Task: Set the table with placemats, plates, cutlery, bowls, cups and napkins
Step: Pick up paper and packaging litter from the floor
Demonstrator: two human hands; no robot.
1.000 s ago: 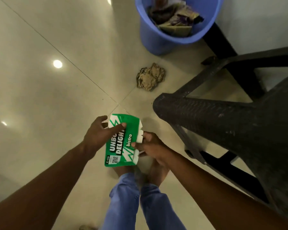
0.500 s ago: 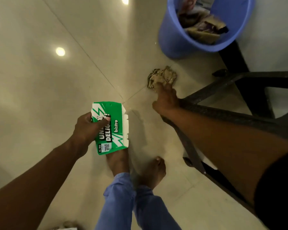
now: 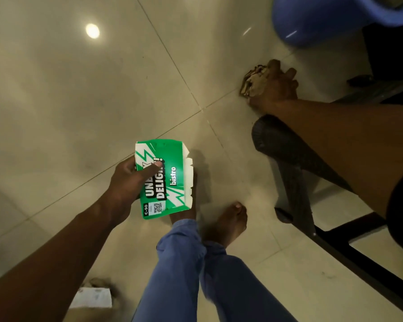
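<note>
Reaching farther now, the right hand [image 3: 271, 88] has closed its fingers around the crumpled brown paper [image 3: 251, 82] on the floor [image 3: 79, 101], below the blue bucket [image 3: 323, 17]. Left hand [image 3: 128, 182] grips the green carton [image 3: 165, 180], thumb across its print, above bare feet. Dark chair frame [image 3: 286, 147] beside the right forearm.

Open tiled floor [image 3: 84, 108] left and centre gives free passage, while on the right a dark woven chair [image 3: 286, 145] and its legs crowd the crumpled paper [image 3: 254, 82], with the blue bin [image 3: 316, 19] close behind it.
</note>
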